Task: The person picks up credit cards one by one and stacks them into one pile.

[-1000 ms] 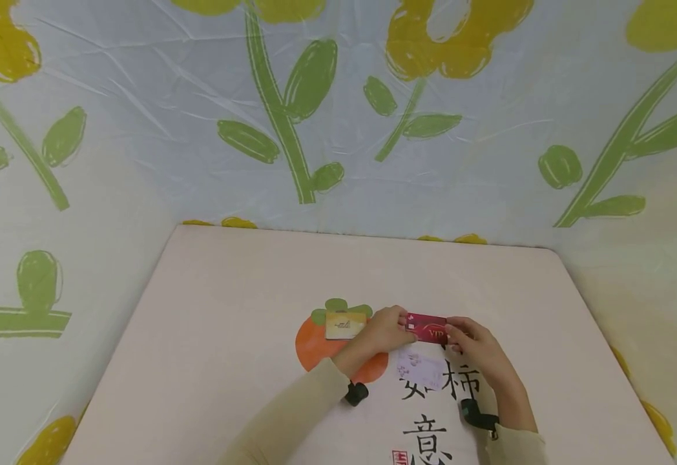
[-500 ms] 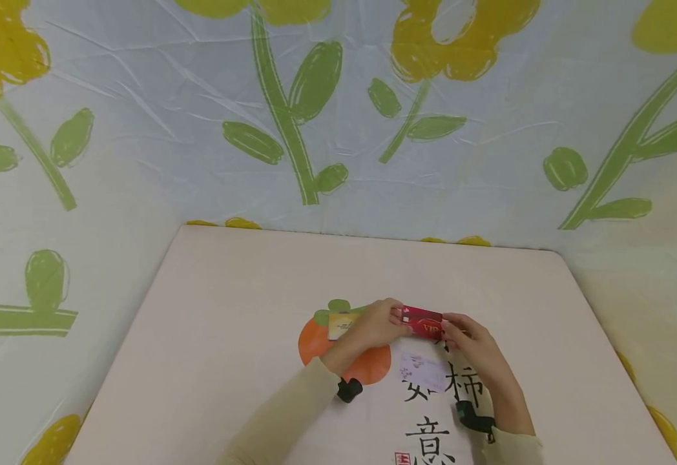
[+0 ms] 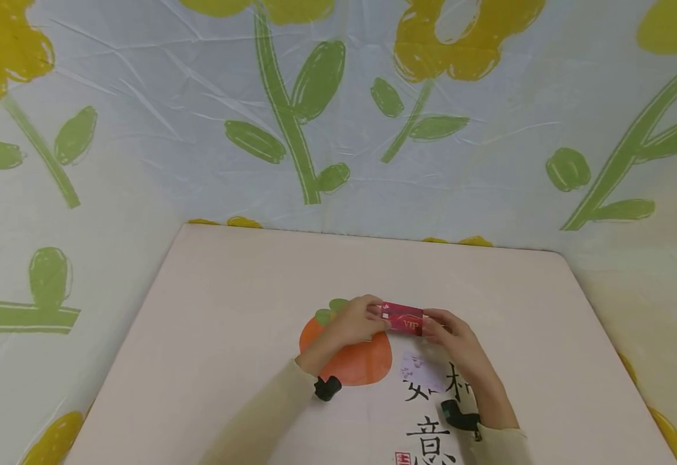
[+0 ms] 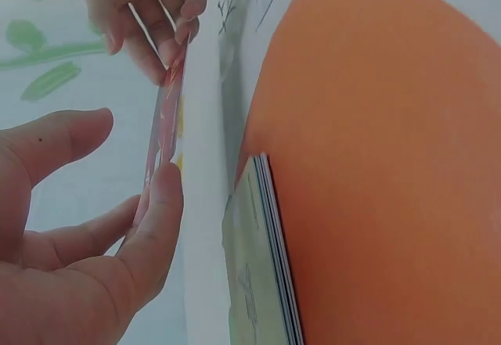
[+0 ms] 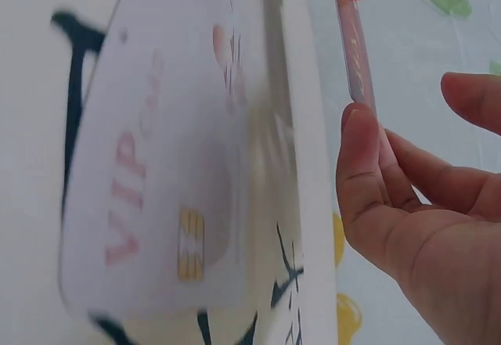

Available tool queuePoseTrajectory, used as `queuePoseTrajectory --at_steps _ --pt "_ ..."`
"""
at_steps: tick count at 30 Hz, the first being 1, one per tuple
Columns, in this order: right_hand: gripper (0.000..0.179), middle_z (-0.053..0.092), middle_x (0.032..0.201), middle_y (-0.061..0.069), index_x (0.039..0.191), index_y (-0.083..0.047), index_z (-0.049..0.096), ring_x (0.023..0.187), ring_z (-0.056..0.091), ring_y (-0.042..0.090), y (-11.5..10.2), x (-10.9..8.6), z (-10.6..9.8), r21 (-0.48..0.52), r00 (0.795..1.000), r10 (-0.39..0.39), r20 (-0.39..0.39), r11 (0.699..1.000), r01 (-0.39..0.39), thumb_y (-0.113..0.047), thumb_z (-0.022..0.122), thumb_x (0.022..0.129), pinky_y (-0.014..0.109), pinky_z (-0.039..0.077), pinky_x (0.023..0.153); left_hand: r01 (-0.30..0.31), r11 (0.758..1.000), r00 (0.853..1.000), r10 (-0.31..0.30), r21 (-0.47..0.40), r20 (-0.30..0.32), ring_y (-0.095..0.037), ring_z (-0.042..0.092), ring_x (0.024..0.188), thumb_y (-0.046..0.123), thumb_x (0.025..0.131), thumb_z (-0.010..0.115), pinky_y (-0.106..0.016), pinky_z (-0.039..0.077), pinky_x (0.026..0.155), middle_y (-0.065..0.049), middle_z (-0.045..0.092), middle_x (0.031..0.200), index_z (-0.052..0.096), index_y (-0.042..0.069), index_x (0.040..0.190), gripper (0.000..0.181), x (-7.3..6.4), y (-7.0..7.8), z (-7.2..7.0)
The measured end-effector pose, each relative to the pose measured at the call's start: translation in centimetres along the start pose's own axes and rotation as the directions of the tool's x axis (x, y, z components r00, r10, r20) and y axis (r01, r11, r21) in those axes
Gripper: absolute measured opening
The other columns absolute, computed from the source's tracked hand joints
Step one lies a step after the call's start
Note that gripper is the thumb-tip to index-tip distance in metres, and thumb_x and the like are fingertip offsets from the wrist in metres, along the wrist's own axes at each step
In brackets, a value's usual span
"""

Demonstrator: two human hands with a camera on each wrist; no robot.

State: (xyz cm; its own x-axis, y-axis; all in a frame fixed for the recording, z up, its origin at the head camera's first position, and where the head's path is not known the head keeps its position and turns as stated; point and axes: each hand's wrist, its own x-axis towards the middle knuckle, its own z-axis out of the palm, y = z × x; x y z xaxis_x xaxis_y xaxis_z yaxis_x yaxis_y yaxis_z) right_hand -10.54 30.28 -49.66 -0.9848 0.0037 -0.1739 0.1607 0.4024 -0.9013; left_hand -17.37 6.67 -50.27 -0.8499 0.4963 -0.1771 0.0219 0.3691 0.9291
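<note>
A red card with VIP lettering and a chip (image 3: 402, 319) is held up between both hands in the head view. My left hand (image 3: 354, 323) pinches its left end, while fingers and thumb of my right hand (image 3: 459, 341) grip the right end. In the left wrist view the red card (image 4: 166, 114) is seen nearly edge-on, raised above the tabletop. Below it lies a neat stack of cards with a yellowish top (image 4: 252, 282), mostly hidden by my left hand in the head view. A lavender VIP card (image 5: 160, 157) lies flat by the right hand.
The pale table mat (image 3: 228, 310) carries a printed orange persimmon (image 3: 362, 365) and black brush characters (image 3: 428, 439). Flowered fabric (image 3: 199, 161) surrounds the table at the back and sides. Dark wrist cameras sit on both wrists.
Both hands have moved left together with the red card, closer to the yellow stack, which the left hand now covers in the head view. The lavender card stays in place.
</note>
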Motion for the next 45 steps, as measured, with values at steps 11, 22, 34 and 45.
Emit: queuePoseTrajectory --at_steps 11,22,34,45 --pt "0.043 0.058 0.127 0.019 0.136 -0.004 0.057 0.104 0.064 0.033 -1.3 1.0 3.3 0.067 0.998 -0.029 0.048 0.997 0.026 -0.032 0.058 0.103 0.033 0.053 0.089 -0.032 0.999 0.998 0.031 -0.009 -0.052 -0.019 0.066 0.108 0.028 0.089 0.073 -0.037 0.053 0.090 -0.002 0.066 0.116 0.060 0.006 0.133 0.051 -2.5 -2.4 -3.4" --pt "0.040 0.061 0.120 0.021 0.135 0.002 0.055 0.104 0.062 0.035 -2.4 2.0 6.2 0.120 0.987 -0.089 0.136 0.990 0.073 -0.023 0.056 0.104 0.041 0.053 0.092 -0.022 1.000 0.995 0.021 -0.009 -0.097 -0.018 0.067 0.103 0.026 0.090 0.074 -0.035 0.055 0.087 -0.004 0.068 0.115 0.059 0.003 0.132 0.051 -4.3 -4.8 -5.6" --pt "0.040 0.063 0.113 0.020 0.135 0.003 0.055 0.100 0.063 0.032 -2.6 2.4 7.2 0.109 0.982 -0.069 0.175 0.993 0.050 -0.023 0.055 0.104 0.037 0.054 0.089 -0.007 1.000 0.994 0.008 0.015 -0.107 -0.021 0.065 0.102 0.025 0.091 0.073 -0.040 0.053 0.090 -0.005 0.066 0.111 0.060 0.000 0.129 0.048 -5.1 -5.5 -6.3" --pt "0.033 0.066 0.113 0.015 0.130 0.000 0.060 0.101 0.061 0.028 -2.4 2.7 7.7 0.053 0.985 0.012 0.169 0.998 -0.022 -0.019 0.056 0.104 0.038 0.052 0.089 -0.008 0.999 0.995 0.013 0.051 -0.100 -0.022 0.064 0.101 0.020 0.090 0.072 -0.040 0.052 0.090 -0.007 0.066 0.110 0.061 -0.003 0.126 0.044 -5.3 -5.5 -6.0"
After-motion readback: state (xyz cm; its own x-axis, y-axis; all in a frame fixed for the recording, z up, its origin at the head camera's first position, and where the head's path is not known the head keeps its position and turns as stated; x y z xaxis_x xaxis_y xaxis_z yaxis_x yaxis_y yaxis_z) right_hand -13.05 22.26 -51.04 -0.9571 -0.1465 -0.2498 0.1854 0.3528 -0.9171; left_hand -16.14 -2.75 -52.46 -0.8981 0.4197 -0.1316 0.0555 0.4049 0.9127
